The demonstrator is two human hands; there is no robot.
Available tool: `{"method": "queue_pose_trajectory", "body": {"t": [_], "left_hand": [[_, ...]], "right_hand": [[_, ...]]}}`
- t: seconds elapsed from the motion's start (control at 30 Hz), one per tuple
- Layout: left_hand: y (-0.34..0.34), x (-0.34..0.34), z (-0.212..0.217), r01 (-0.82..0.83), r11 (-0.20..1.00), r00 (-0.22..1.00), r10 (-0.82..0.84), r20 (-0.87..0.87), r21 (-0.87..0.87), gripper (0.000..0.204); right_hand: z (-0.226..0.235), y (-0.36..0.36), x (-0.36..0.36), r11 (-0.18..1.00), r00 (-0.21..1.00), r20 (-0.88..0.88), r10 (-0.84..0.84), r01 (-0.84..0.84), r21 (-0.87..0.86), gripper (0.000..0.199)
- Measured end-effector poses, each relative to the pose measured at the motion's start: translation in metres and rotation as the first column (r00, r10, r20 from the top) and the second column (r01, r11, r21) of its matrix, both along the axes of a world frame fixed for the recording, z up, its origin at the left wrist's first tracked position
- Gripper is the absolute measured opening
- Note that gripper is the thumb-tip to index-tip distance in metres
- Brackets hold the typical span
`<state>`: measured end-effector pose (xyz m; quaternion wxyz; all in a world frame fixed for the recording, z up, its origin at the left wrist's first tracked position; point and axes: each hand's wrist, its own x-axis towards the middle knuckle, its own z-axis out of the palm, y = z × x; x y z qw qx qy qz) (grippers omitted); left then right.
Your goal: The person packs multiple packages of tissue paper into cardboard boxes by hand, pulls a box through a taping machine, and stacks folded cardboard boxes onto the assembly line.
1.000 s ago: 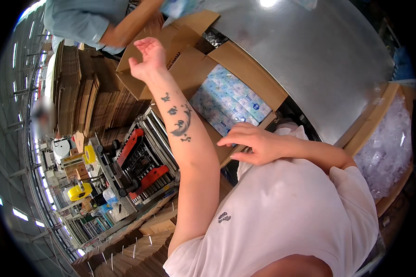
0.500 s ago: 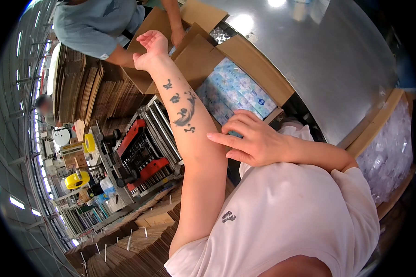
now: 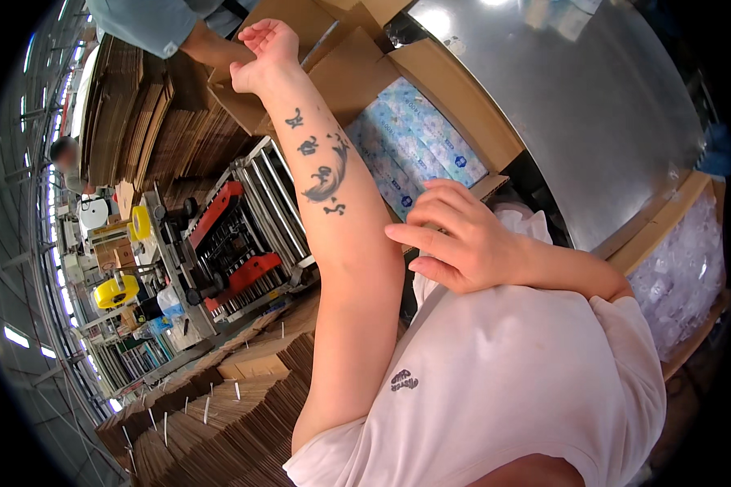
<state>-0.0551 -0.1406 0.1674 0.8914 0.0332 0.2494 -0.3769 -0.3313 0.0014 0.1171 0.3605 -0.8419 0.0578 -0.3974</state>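
Note:
My left hand [image 3: 268, 50] is at the end of an outstretched, tattooed forearm, with its fingers loosely curled and apart and nothing in them. It lies in front of the flaps of an open cardboard box [image 3: 356, 69]. Bent across my front, my right hand [image 3: 467, 243] has its fingers spread and holds nothing. Its index fingertip is at my left arm near the elbow; whether it touches, I cannot tell. Beyond my right hand, blue-and-white patterned soft packs [image 3: 418, 138] lie side by side in an open carton [image 3: 471, 101].
Another person's forearm [image 3: 215, 45] reaches in by my left hand. Stacks of flat cardboard [image 3: 130, 114] stand at far left, more [image 3: 219, 422] at lower left. A roller conveyor [image 3: 252, 219] lies left, a metal table [image 3: 593, 105] right, and a box of clear plastic pieces [image 3: 678, 272] far right.
The view has shifted, so the boxes and the other person sit higher in the picture. Both my hands keep nearly the same pose, the right index finger still beside my left arm.

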Motion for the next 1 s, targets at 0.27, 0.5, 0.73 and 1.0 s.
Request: {"method": "queue_pose_trajectory", "body": {"t": [0.27,0.5,0.73,1.0], "left_hand": [[0.000,0.008,-0.012,-0.021,0.999,0.999,0.023,-0.049,0.049,0.047],[0.041,0.073,-0.009,-0.208,0.976,0.973,0.212,-0.086,0.060,0.047],[0.112,0.136,0.013,-0.466,0.876,0.883,0.470,-0.006,0.122,0.045],[0.210,0.194,0.031,-0.642,0.765,0.766,0.642,0.022,0.041,0.043]], "right_hand": [[0.004,0.003,0.003,0.999,0.999,-0.009,0.043,-0.043,0.025,0.036],[0.009,0.007,0.007,0.991,0.991,-0.041,0.126,-0.124,0.049,0.034],[0.023,0.018,0.054,0.936,0.920,-0.173,0.352,-0.345,0.070,0.057],[0.052,0.047,0.113,0.807,0.731,-0.354,0.583,-0.570,0.152,0.063]]}}
